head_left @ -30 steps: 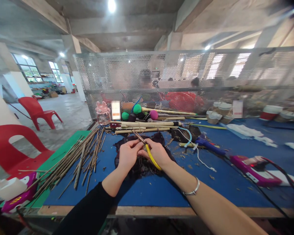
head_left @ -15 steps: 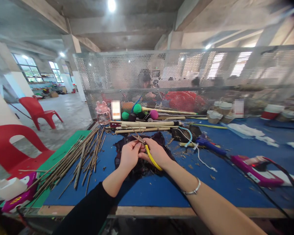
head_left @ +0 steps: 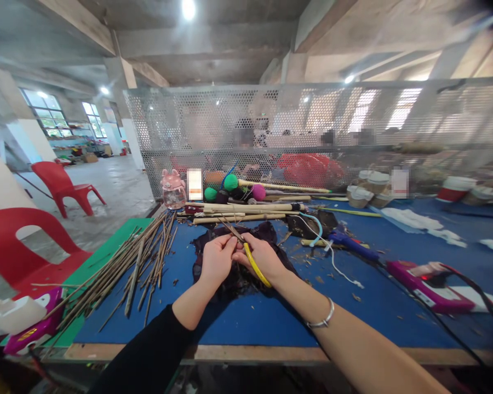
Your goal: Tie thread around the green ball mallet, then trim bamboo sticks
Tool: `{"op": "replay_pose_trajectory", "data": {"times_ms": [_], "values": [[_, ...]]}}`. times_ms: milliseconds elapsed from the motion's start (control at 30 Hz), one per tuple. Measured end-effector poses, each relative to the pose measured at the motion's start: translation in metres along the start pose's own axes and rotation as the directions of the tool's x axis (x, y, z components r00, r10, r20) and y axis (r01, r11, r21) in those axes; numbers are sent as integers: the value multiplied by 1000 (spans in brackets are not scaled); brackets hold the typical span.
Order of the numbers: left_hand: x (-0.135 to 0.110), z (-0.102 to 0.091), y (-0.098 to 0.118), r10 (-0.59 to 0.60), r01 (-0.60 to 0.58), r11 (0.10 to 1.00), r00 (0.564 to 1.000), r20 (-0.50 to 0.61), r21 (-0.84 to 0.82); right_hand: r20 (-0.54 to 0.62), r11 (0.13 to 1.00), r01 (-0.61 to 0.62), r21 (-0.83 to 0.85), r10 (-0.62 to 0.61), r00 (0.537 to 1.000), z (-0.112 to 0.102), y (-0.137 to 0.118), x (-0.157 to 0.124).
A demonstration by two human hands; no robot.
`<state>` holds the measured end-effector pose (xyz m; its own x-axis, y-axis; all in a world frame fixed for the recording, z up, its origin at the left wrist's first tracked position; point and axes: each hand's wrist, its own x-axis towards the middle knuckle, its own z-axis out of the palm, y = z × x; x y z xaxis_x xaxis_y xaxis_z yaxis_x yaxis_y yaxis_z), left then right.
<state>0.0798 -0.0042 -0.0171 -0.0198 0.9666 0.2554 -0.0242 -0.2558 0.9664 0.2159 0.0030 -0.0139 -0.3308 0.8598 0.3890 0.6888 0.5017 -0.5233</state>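
My right hand (head_left: 263, 258) is closed around scissors (head_left: 253, 262) with yellow handles, their blades pointing up and to the left. Close against it, my left hand (head_left: 218, 259) is closed too, its thumb and fingers pinched near the blades. Whatever sits between those fingertips is too small and too covered to name. Under both hands lies a crumpled dark cloth (head_left: 201, 241) with dark scraps on it. A loose pile of thin brown sticks (head_left: 137, 257) spreads over the table to the left of my left hand.
Behind the hands lie pale, thicker sticks (head_left: 254, 208) and green and pink yarn balls (head_left: 230, 181). A pink-lidded bottle (head_left: 173, 190) stands back left. To the right are a blue glue gun (head_left: 353, 244), its cords and a purple power strip (head_left: 431, 285). A perforated metal screen (head_left: 213, 120) stands behind.
The scissor blades look closer together than before and have shifted slightly. Both hands stay in nearly the same place.
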Motion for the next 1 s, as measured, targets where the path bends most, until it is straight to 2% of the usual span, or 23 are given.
{"op": "replay_pose_trajectory", "data": {"times_ms": [233, 433, 567, 767, 1000], "values": [[3, 0, -5, -12, 12, 1000, 1000, -11, -15, 13, 999, -21, -40, 22, 1000, -2, -3, 0], [3, -1, 0, -43, 43, 999, 997, -63, -10, 40, 989, -23, -145, 29, 999, -3, -6, -1], [3, -1, 2, -68, 65, 997, 996, -62, -44, 50, 993, 4, -121, 2, 999, -3, -5, -1], [4, -2, -4, -32, 30, 999, 998, -52, -33, 27, 992, 52, -116, -49, 998, 0, 2, -1], [1, 0, 2, -12, 10, 998, 999, -33, -69, -23, 1000, 9, -14, -9, 1000, 2, 1, -1]]}}
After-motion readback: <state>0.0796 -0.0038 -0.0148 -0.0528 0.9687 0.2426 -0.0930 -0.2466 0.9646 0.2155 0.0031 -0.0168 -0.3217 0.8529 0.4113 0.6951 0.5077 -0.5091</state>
